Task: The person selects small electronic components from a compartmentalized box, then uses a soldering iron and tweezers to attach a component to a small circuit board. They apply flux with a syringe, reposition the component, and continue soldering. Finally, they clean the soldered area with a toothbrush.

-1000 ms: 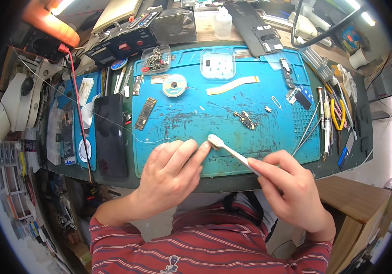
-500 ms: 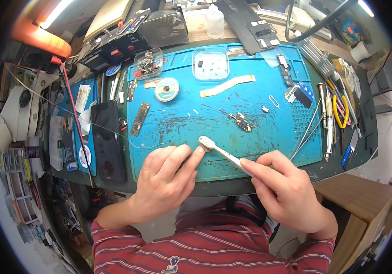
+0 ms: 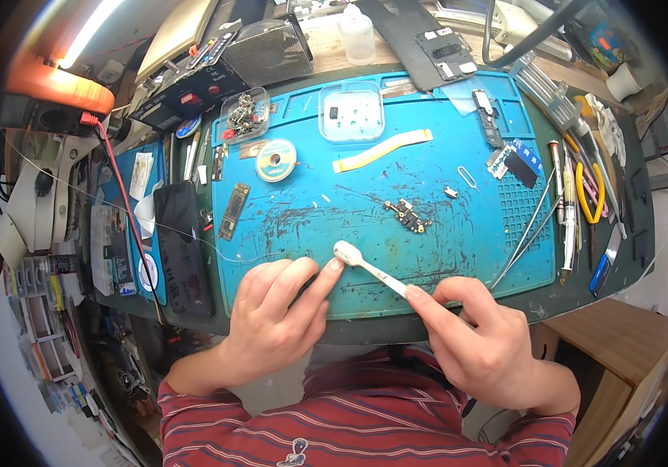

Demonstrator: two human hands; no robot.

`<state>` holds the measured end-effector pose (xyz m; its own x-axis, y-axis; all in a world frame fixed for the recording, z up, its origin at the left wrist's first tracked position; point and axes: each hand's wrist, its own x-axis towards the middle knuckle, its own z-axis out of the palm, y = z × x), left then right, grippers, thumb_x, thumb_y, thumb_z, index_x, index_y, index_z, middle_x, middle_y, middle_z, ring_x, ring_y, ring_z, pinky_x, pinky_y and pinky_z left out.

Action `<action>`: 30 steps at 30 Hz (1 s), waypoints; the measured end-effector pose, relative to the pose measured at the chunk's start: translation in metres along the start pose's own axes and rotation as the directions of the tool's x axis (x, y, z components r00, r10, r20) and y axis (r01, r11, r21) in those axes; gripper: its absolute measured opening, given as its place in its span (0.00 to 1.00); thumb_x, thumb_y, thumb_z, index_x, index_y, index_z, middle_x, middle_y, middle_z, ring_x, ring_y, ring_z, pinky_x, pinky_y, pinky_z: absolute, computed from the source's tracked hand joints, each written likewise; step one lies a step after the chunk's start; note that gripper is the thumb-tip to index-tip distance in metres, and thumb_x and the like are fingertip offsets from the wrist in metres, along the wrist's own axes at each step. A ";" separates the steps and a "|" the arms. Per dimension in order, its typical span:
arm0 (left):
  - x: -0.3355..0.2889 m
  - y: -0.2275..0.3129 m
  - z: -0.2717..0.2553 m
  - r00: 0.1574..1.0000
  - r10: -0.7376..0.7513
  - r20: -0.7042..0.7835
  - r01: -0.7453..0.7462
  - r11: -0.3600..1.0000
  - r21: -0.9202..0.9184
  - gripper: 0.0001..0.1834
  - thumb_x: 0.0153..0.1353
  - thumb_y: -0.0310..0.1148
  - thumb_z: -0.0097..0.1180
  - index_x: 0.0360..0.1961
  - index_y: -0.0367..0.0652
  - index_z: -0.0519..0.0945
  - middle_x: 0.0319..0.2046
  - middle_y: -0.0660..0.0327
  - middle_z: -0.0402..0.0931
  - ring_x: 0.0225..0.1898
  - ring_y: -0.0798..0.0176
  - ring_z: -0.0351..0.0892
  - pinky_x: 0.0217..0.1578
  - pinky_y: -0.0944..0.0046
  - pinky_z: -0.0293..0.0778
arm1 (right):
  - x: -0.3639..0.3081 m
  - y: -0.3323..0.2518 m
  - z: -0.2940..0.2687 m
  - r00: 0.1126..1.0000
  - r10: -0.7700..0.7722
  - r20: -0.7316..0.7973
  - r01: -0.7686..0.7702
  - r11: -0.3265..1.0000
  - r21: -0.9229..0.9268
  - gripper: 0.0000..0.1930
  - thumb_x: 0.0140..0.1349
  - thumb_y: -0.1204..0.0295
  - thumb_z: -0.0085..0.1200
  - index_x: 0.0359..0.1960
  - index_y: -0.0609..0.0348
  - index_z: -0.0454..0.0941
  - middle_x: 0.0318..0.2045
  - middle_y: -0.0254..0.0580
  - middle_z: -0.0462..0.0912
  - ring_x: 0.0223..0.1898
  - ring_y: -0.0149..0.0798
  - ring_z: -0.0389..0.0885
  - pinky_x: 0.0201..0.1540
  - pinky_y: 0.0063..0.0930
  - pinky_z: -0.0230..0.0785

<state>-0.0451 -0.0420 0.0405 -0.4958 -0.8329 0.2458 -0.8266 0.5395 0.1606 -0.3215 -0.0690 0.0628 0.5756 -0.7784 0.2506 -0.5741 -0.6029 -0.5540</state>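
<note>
A white toothbrush (image 3: 380,277) is pinched by its handle between the thumb and fingers of my right hand (image 3: 478,338). Its head lies over the front middle of the blue work mat (image 3: 271,226), right at the index fingertip of my left hand (image 3: 279,307). That hand is curled, its index finger pressing down beside the brush head. Whatever lies under the fingertip and bristles is hidden by them. Beyond the brush rests a small dark circuit board piece (image 3: 409,216) with an uneven outline. A narrow board (image 3: 233,212) lies left of it on the mat.
Behind are a solder spool (image 3: 276,160), a yellow-white flex cable (image 3: 383,150), and two clear boxes of small parts (image 3: 352,113) (image 3: 244,115). A dark phone (image 3: 184,249) lies at left. Tweezers (image 3: 528,232) and yellow-handled pliers (image 3: 590,193) lie at right. A thin wire crosses the left side.
The brush head has shifted slightly and now covers the spot at my left fingertip, where a bit of something small showed before. The whole view has tilted a little.
</note>
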 end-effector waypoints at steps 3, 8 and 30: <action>0.000 0.000 -0.001 1.000 -0.005 0.008 0.005 1.000 0.001 0.31 0.49 0.25 0.65 0.59 0.41 0.83 0.49 0.60 0.72 0.50 0.56 0.74 0.51 0.55 0.72 | 0.002 0.005 -0.002 0.993 -0.030 -0.118 0.018 0.995 -0.099 0.24 0.46 0.82 0.63 0.51 0.63 0.86 0.37 0.37 0.77 0.22 0.31 0.78 0.20 0.26 0.71; 0.000 0.000 0.000 1.000 -0.008 0.018 0.008 1.000 -0.001 0.31 0.49 0.25 0.65 0.59 0.41 0.83 0.49 0.60 0.73 0.50 0.56 0.73 0.51 0.55 0.72 | -0.002 0.008 0.008 0.989 -0.114 -0.092 0.100 0.985 -0.144 0.23 0.47 0.76 0.61 0.49 0.64 0.87 0.38 0.38 0.79 0.21 0.28 0.77 0.19 0.22 0.68; 0.003 0.000 -0.003 0.995 -0.072 -0.066 0.061 0.986 -0.154 0.23 0.57 0.26 0.67 0.56 0.38 0.83 0.47 0.57 0.75 0.47 0.52 0.76 0.48 0.54 0.72 | -0.013 0.069 -0.036 0.857 0.103 -0.505 -0.352 0.834 -0.426 0.20 0.64 0.84 0.56 0.56 0.55 0.84 0.46 0.43 0.79 0.33 0.41 0.84 0.35 0.34 0.76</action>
<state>-0.0458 -0.0445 0.0447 -0.4163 -0.8595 0.2966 -0.8042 0.5003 0.3210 -0.3898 -0.1062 0.0503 0.1395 -0.8176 0.5586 -0.9290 -0.3033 -0.2119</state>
